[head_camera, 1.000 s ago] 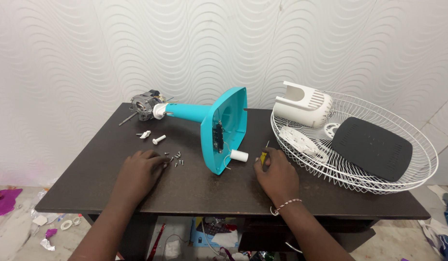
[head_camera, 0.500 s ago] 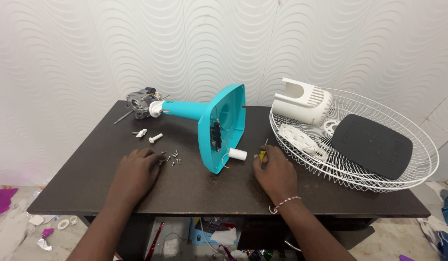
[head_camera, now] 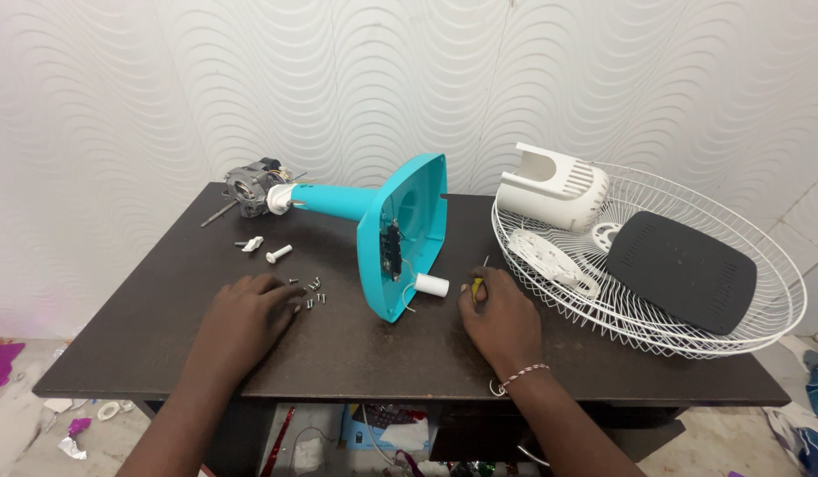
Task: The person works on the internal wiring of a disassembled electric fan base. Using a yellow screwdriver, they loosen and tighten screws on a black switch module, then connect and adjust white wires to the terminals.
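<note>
A teal fan stand (head_camera: 400, 231) lies on its side on the dark table (head_camera: 356, 353), its base facing me and the bare grey motor (head_camera: 254, 188) at the far end. My left hand (head_camera: 247, 322) rests flat on the table, fingertips at several small screws (head_camera: 312, 295). Gripping a yellow-handled screwdriver (head_camera: 477, 283), my right hand (head_camera: 499, 320) sits just right of the base, beside a white cylindrical piece (head_camera: 431, 284).
A white wire fan guard (head_camera: 762, 274) lies on the right of the table, holding a white motor cover (head_camera: 555, 187), a white blade part (head_camera: 550, 258) and a black plate (head_camera: 678, 269). Two white knobs (head_camera: 268, 250) lie near the motor. Clutter sits on the floor below.
Both hands stay almost where they were. The view has shifted slightly; the left fingers have crept a little closer to the screws.
</note>
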